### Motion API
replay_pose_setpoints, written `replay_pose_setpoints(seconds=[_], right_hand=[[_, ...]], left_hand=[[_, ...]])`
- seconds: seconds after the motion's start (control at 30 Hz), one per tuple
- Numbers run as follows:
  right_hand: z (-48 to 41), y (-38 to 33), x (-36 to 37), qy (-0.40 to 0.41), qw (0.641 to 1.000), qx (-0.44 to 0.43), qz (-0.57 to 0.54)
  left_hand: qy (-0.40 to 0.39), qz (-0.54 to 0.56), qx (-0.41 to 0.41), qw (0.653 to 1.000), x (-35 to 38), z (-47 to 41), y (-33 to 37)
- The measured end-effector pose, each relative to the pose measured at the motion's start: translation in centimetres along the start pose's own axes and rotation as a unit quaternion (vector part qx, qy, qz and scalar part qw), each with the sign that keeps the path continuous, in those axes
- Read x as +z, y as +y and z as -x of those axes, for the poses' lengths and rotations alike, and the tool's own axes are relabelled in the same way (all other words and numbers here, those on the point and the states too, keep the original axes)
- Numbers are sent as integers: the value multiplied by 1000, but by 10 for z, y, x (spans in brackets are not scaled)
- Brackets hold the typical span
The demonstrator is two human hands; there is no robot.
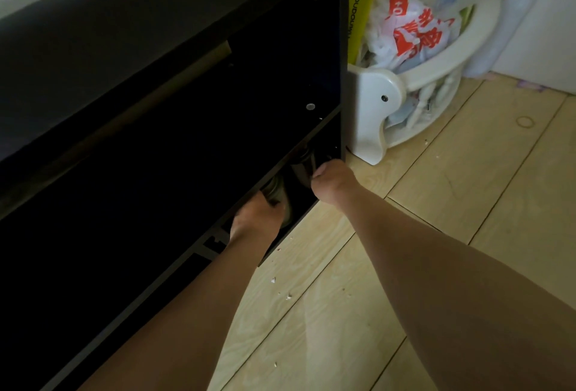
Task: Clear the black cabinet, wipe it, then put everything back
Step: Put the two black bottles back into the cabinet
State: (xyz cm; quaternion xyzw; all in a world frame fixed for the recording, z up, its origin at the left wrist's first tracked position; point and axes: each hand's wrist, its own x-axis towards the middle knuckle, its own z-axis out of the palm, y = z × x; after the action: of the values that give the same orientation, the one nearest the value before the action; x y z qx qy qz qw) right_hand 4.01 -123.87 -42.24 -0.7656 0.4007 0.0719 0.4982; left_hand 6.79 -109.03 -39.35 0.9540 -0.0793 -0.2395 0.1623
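Note:
The black cabinet fills the left and centre of the head view, its inside very dark. On its lowest shelf, at the right end, my left hand grips a round greyish jar-like object. Just right of it stands a dark bottle, and my right hand is closed around it, thumb on top. Both forearms reach in from the lower right. What else lies on the shelves is hidden in shadow.
A white plastic basket stuffed with plastic bags stands right against the cabinet's right side. A yellow bag leans behind it. The light wooden floor has small white crumbs near the cabinet's edge.

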Motion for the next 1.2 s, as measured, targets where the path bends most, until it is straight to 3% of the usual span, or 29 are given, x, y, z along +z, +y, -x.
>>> replay_pose_setpoints(seconds=[0.27, 0.5, 0.8, 1.0, 1.2], right_hand=[[0, -6, 1, -92, 968, 62, -226], [0, -3, 7, -125, 957, 62, -256], [6, -1, 2, -151, 970, 69, -176], [26, -7, -12, -141, 974, 32, -173], [54, -14, -36, -98, 995, -20, -25]], left_hand=[[5, 20, -6, 1000, 0, 1, 2], [11, 26, -16, 999, 2, -2, 6], [-17, 125, -60, 990, 0, -8, 3], [10, 81, -30, 996, -1, 8, 2], [4, 48, -30, 998, 2, 30, 9]])
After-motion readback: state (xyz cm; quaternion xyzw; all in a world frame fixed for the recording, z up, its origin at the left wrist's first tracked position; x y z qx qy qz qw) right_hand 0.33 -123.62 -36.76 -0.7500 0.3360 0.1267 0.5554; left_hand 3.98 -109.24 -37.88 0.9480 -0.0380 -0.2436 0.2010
